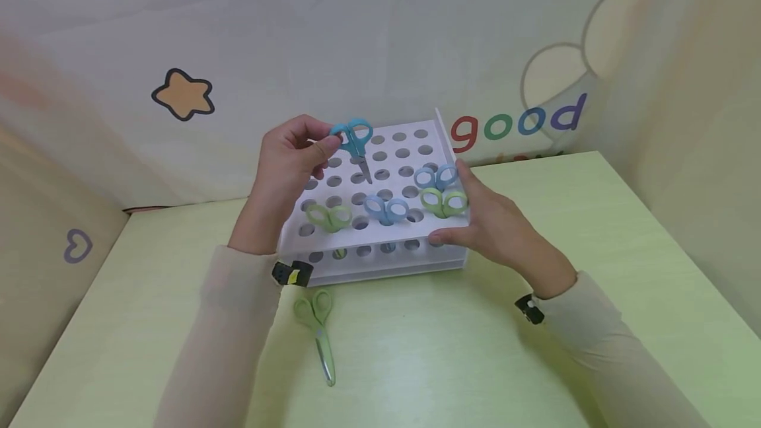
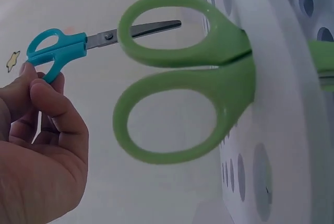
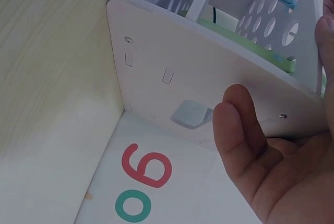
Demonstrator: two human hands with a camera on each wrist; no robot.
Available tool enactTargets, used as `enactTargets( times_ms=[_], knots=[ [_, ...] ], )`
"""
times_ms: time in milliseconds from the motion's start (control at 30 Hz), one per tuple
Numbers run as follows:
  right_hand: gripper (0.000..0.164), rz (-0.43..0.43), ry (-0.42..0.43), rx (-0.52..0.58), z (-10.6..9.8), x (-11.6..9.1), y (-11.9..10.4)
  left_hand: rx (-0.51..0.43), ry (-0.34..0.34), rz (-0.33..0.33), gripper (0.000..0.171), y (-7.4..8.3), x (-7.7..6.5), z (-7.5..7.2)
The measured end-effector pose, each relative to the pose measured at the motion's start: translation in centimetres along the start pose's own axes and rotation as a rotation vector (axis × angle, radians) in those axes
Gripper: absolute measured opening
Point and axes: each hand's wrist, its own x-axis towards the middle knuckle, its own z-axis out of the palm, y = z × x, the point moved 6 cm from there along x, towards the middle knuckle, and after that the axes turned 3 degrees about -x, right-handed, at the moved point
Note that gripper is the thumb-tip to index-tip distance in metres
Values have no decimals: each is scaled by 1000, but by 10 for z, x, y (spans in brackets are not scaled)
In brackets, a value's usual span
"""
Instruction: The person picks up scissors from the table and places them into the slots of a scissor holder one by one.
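My left hand pinches a pair of teal scissors by one finger loop, blades pointing down over a white rack with rows of round holes. In the left wrist view, the blades of the teal scissors are together. On the rack's right end rests my right hand, thumb over the front edge and fingers along the side panel. Green scissors and light blue scissors stand handles up in front holes. Near my right hand stand blue scissors and green-handled scissors.
Another pair of green scissors lies on the pale green table in front of the rack, handles toward it. A printed cloth backdrop rises just behind the rack, and side cloths flank the table.
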Motion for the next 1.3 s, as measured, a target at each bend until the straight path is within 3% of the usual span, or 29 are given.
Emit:
enactTargets(
  times_ms=[233, 367, 500, 667, 767, 1100, 1300],
  knots=[
    [133, 6, -7, 0, 1, 0, -1, 34, -61, -67, 7, -14, 5, 14],
    [132, 7, -5, 2, 1, 0, -2, 114, -89, -88, 3, -19, 6, 21],
    [133, 5, -4, 8, 1, 0, -2, 269, -139, -117, 7, -26, 8, 26],
    [132, 4, 5, 6, 0, 1, -3, 591, -234, -117, 12, -34, 9, 32],
    [131, 12, 5, 4, 0, 1, -3, 713, -270, -117, 14, -37, 10, 35],
    [132, 14, -10, 19, 1, 0, -3, 881, -305, -162, 20, -32, 7, 32],
    [133, 13, -8, 9, 1, 0, -2, 876, -339, -139, 19, -32, 8, 36]
  ],
)
